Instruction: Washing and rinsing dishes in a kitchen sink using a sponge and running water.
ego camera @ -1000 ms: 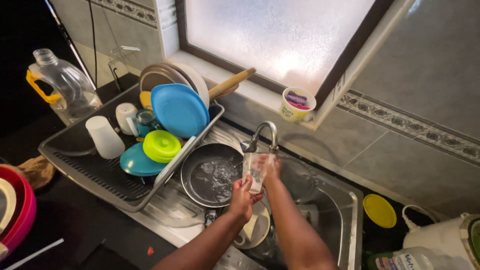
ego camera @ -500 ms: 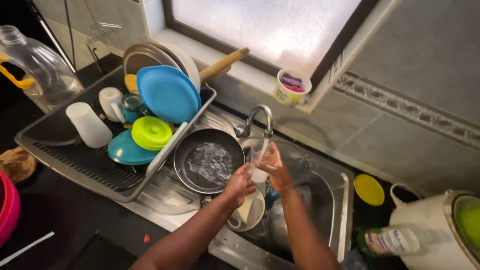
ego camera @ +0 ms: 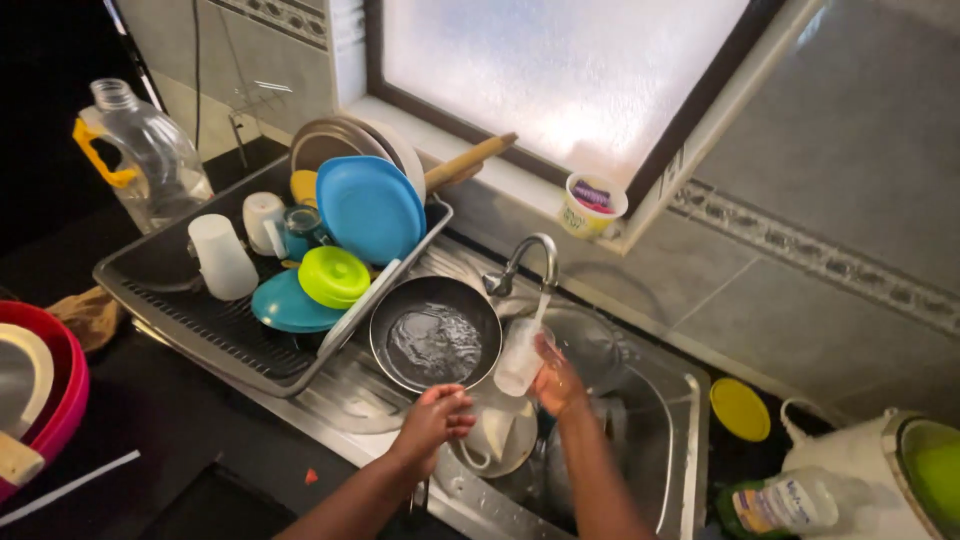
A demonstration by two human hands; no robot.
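Note:
My right hand (ego camera: 557,382) grips a clear plastic cup (ego camera: 519,357) tilted under the running tap (ego camera: 527,262) over the steel sink (ego camera: 660,440). My left hand (ego camera: 435,418) hovers near the sink's front edge, fingers loosely curled with nothing in them, just left of a white mug (ego camera: 497,438) lying in the sink. A dark wet frying pan (ego camera: 435,333) rests on the drainboard right behind my left hand.
A grey dish rack (ego camera: 180,300) on the left holds a blue plate (ego camera: 369,208), a green lid (ego camera: 334,276), white cups and a wooden rolling pin. A large plastic bottle (ego camera: 145,155), red bowls (ego camera: 45,395), yellow lid (ego camera: 740,409) and windowsill tub (ego camera: 590,203) stand around.
My left hand has come off the cup and dropped toward the sink's front edge. The right hand now holds the cup alone under the water. The view has shifted slightly.

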